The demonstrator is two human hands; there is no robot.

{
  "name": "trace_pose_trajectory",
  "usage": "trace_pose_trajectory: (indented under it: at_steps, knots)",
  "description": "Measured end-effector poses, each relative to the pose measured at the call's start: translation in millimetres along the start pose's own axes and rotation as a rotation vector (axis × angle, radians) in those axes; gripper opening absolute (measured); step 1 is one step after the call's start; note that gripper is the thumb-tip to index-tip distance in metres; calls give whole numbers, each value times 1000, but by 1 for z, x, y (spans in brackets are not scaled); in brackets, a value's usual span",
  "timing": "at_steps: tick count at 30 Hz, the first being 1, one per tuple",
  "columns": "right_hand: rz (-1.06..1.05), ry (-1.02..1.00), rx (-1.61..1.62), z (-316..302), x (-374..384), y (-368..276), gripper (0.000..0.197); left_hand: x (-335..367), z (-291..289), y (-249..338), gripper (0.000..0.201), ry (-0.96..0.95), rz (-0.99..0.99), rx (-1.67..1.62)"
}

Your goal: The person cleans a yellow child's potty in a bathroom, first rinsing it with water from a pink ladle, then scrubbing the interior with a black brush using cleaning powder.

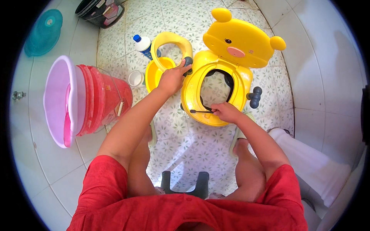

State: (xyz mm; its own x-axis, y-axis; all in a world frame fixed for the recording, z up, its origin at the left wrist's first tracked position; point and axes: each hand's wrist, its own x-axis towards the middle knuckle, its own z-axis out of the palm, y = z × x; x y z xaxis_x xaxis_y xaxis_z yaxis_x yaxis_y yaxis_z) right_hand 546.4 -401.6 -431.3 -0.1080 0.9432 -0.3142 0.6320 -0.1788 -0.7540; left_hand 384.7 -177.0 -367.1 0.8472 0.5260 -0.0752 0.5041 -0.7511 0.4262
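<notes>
A yellow child's potty [189, 90] stands on the tiled floor, its animal-face lid [252, 42] raised and the floor showing through its opening. My left hand [172, 80] is closed around the grey handle [188, 61] at the potty's left side. A small dark brush [199, 111] is pinched in my right hand [226, 112], over the near rim; its head points left. Left of the potty, a yellow seat ring [185, 44] leans against a yellow bowl [151, 77], partly behind my left hand. Another grey handle [254, 97] sticks out on the right.
A white bottle with a blue cap [143, 43] and a small white tub [136, 78] stand beside the bowl. At left are a red bucket [104, 100] and lilac basin [58, 104]; a black bucket [102, 13] stands farther back. A white pedestal [312, 165] is at right, a dark stool [185, 188] below me.
</notes>
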Motion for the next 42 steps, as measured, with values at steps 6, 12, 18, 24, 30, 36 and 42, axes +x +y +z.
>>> trace_pose_trajectory:
  at_steps: [6, 12, 18, 24, 30, 36, 42]
  knots:
    - [107, 151, -98, -2, 20, -21, 11, -1, -1, 2, 50, 20, 21, -3]
    - [203, 319, -137, -23, 39, -20, 12, -3, -5, 24, 46, -86, -125, 54]
    - [121, 260, -206, -14, 27, -13, 9, -18, 18, 10, 38, 73, 255, 424]
    - [51, 199, -152, -6, 12, -9, 9, -20, 15, 7, 37, -15, 208, 303]
    - [219, 383, -296, -23, 42, -14, 13, -20, 24, 13, 26, 9, 255, 357]
    - [134, 155, -406, -8, 15, -31, 14, -31, 25, 10, 24, 104, 288, 351]
    - [330, 285, -397, -26, 31, -34, 25, -28, 15, 15, 25, -39, 269, 359]
